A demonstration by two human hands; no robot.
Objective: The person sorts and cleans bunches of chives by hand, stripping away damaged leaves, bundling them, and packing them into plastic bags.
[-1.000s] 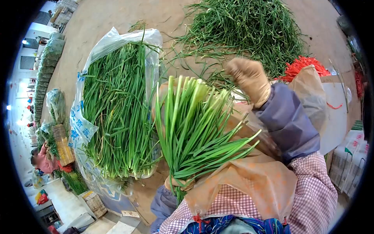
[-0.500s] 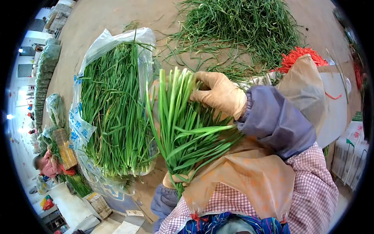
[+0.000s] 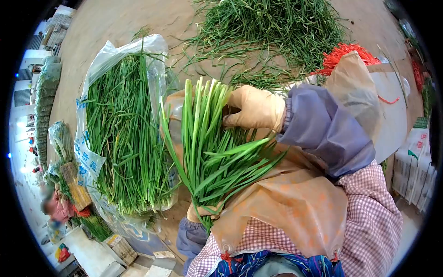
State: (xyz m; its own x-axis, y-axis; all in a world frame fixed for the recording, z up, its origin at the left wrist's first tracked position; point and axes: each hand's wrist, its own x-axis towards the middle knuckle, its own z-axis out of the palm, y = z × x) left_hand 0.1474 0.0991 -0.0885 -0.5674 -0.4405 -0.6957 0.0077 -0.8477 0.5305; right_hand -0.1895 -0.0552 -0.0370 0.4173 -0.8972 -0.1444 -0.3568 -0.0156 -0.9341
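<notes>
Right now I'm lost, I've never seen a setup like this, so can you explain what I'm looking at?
There's no machine: a person works by hand, and every picture comes from a camera on their head, looking forward and down. The left grip, a gloved hand, holds a bunch of greens by its leafy end. The right grip, also gloved, is at the pale stems. A bag of more greens lies to the left on a brown surface, with a loose pile beyond.
</notes>
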